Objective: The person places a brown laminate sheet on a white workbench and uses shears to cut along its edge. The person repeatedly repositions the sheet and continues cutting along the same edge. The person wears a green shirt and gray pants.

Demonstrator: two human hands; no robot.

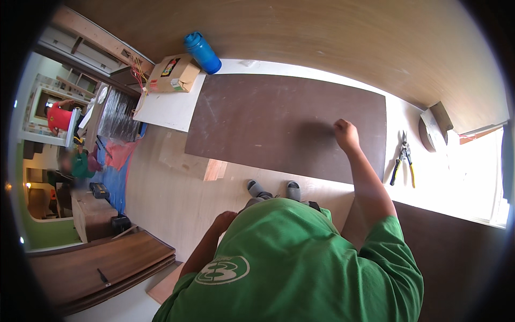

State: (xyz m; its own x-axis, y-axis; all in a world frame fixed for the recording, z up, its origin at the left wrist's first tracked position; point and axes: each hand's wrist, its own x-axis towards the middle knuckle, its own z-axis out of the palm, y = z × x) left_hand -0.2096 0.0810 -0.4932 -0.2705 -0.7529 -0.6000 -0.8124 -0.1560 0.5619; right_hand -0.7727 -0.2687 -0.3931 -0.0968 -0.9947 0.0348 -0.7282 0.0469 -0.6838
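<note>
A large dark brown board [257, 118] lies flat on the white surface in front of me, with faint pale scuffs on it. Over its right half is my right hand [347, 134], its fingers curled closed. Anything inside those fingers is hidden, and a shadow falls on the board to the left of them. My left hand [225, 219] is down beside my waist, bent toward my green shirt. Its fingers cannot be made out. To the right of the board lie pliers [403, 158] with black and yellow handles.
A blue bottle [203, 52] and a cardboard box [174, 74] stand at the back left. A round roll [432, 131] sits at the right. Stacked brown panels [107, 268] lie lower left. Two people, one in a red shirt [60, 117] and one in green [83, 165], are farther left.
</note>
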